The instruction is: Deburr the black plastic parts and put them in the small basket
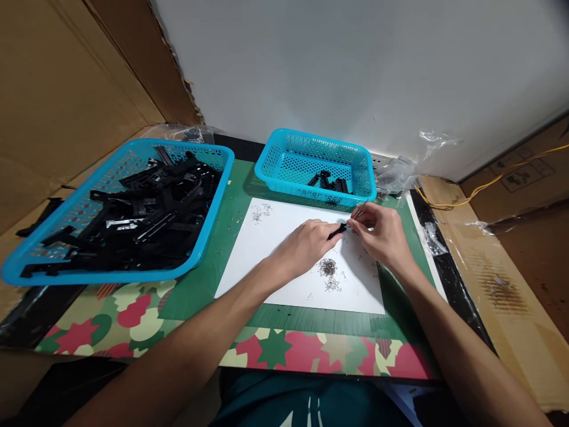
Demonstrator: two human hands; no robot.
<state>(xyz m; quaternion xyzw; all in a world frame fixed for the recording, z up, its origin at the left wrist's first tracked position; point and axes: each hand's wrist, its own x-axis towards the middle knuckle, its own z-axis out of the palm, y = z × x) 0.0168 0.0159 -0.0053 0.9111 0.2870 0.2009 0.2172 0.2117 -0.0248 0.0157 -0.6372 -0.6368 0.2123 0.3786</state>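
My left hand (312,238) is closed around a small black plastic part (337,231), held above a white sheet of paper (284,290). Right at the part's far end, the fingers of my right hand (377,231) pinch a pair of thin metal tweezers (361,209). The tweezers' tips are too small to make out. On the paper below my hands lies a dark pile of tiny bent wire pieces (328,267), with looser ones (332,285) scattered in front of it. Another loose cluster of wire pieces (261,212) is near the sheet's far left corner.
A large blue basket (213,219) heaped with black plastic parts (164,196) stands at the left. Behind the paper, a smaller blue basket (311,191) holds several black parts (331,181). Cardboard (502,279) and a yellow cable (480,188) are at the right. A wall rises behind.
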